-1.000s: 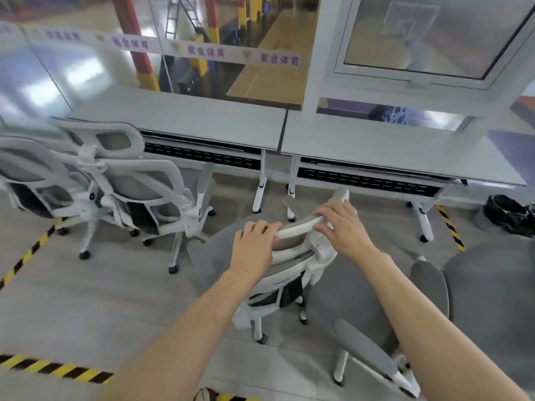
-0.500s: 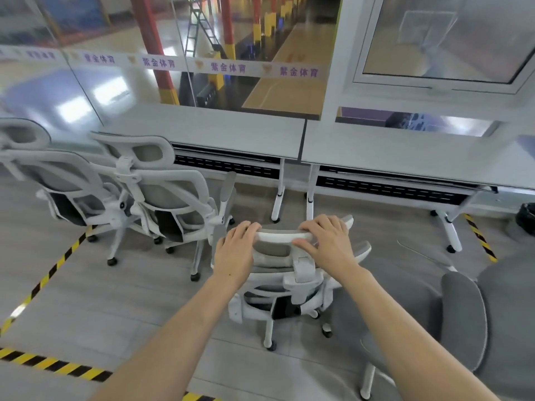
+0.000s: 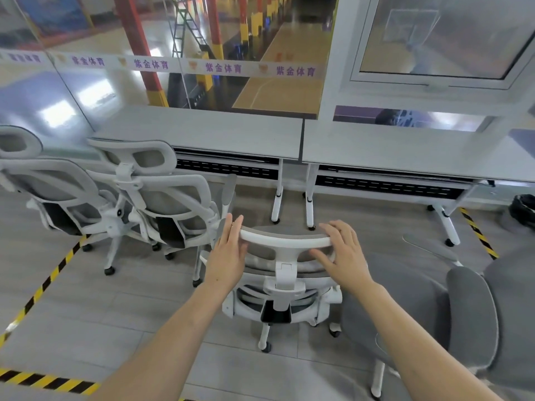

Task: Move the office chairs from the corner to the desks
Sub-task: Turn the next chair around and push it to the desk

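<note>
- Head view looks down on a white-framed office chair [image 3: 285, 273] at the centre of the frame, its back turned to the person and its seat facing the desks
- Left hand [image 3: 228, 253] lies against the left end of the chair's curved headrest [image 3: 285, 241], fingers straight and held together, not wrapped round it
- Right hand [image 3: 341, 253] rests over the right end of the headrest, fingers relaxed and slightly spread, the thumb low on the mesh; whether it actually clasps the bar I cannot tell
- Two grey desks stand side by side across the upper middle of the frame, the left desk [image 3: 202, 134] and the right desk [image 3: 405, 151]; the chair stands near them, in line with the gap where they meet
- Two more white chairs stand at the left of the frame, one [image 3: 173, 198] just beside the held chair, the other [image 3: 52, 186] further left
- A grey padded chair [image 3: 469, 314] fills the lower right
- Yellow-and-black floor tape [image 3: 49, 282] runs along the lower left
</note>
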The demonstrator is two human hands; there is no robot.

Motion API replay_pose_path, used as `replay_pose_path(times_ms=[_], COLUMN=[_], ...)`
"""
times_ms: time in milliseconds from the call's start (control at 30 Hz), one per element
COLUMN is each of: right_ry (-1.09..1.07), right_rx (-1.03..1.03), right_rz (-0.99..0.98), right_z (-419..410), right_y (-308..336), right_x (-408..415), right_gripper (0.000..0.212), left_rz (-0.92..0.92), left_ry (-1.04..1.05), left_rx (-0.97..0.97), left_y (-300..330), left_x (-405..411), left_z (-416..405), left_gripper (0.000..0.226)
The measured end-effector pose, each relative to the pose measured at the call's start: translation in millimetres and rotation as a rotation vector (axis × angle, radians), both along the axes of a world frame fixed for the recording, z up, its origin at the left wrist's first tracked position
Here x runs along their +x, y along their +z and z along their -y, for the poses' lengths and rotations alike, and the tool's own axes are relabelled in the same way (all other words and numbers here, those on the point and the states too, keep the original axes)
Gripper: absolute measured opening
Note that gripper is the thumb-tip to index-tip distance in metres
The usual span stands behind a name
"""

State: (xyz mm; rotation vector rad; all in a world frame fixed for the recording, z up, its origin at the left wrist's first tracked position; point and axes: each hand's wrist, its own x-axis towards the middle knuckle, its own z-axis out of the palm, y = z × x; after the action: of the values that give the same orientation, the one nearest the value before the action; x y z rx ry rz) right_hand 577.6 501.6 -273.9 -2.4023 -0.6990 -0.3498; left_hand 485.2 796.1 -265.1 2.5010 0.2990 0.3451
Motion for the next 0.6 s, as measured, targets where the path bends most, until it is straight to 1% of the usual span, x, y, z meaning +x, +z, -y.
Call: replay_pose_path(times_ms=[67, 100, 133, 167, 233, 267, 300, 367, 433, 600], right_ry=[-0.079, -0.131, -0.184, -0.232, -0.29, -0.309, -0.33, -0.358, -0.387, -0.457], right_rx=[0.076, 0.109, 0.111, 0.066, -0.132, -0.235, -0.302, -0.334, -0.314, -0.188], right_rz=[-0.182, -0.282, -0.358, -0.406, -0.477, -0.522, -0.559, -0.601, -0.641, -0.702], right_z=[1.6, 3.9, 6.8, 10.4, 15.0, 15.4, 15.1, 13.9, 15.2, 23.9], right_y=[-4.2, -8.9, -16.2, -25.8, -47.6, -55.9, -60.8, -61.3, -57.5, -58.3], right_x=[-5.9, -7.4, -8.1, -8.2, -8.7, -10.1, -11.5, -11.5, -12.2, -18.1], right_gripper=[0.082, 0.091, 0.098, 0.102, 0.11, 0.113, 0.116, 0.115, 0.113, 0.102], left_rz=[-0.003, -0.041, -0.122, -0.245, -0.522, -0.618, -0.67, -0.694, -0.698, -0.707], left_ry=[0.006, 0.018, 0.038, 0.062, 0.09, 0.091, 0.087, 0.081, 0.08, 0.049], left_rx=[-0.025, -0.042, -0.026, 0.03, 0.132, 0.144, 0.145, 0.159, 0.18, 0.188], left_y=[-3.7, -10.4, -20.5, -31.9, -50.2, -54.2, -55.3, -52.1, -50.1, -47.6], left_x=[-2.9, -4.7, -7.0, -9.1, -12.5, -13.5, -14.0, -13.7, -12.6, -2.0], left_z=[-4.0, -7.2, -11.8, -16.4, -23.7, -24.9, -24.5, -21.1, -17.9, -10.7], left_gripper=[0.073, 0.079, 0.084, 0.087, 0.093, 0.093, 0.092, 0.092, 0.095, 0.107])
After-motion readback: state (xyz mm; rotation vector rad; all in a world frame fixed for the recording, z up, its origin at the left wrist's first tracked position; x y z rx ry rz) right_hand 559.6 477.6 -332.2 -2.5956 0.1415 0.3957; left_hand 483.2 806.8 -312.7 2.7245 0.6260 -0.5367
